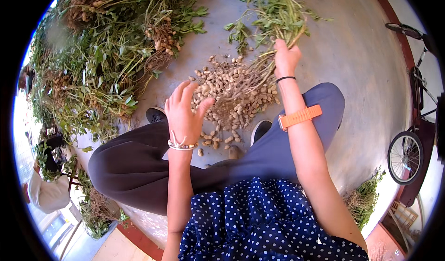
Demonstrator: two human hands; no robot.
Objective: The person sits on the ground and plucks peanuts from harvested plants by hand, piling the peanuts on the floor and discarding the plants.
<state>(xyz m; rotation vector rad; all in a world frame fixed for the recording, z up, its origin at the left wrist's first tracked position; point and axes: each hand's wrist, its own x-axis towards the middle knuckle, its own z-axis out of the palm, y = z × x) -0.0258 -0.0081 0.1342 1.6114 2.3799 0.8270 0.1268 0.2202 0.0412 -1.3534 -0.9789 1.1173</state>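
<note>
My right hand (287, 57) grips the stems of a pulled peanut plant (269, 18). Its leafy tops spread beyond the hand, and its thin roots hang towards my left over a pile of unshelled peanuts (238, 111). To the left of the pile my left hand (186, 103) is raised with its fingers apart and nothing seen in it. A beaded bracelet circles the left wrist; an orange-banded watch (300, 118) is on the right forearm. The pile lies on the floor between my two shoes, with a few loose peanuts nearer me.
A large heap of peanut plants (100, 52) with pods on their roots fills the left side. A smaller bunch (365, 202) lies at the lower right. A wheeled vehicle (405, 158) stands by the right wall. A person in a light top (48, 191) is at the far left.
</note>
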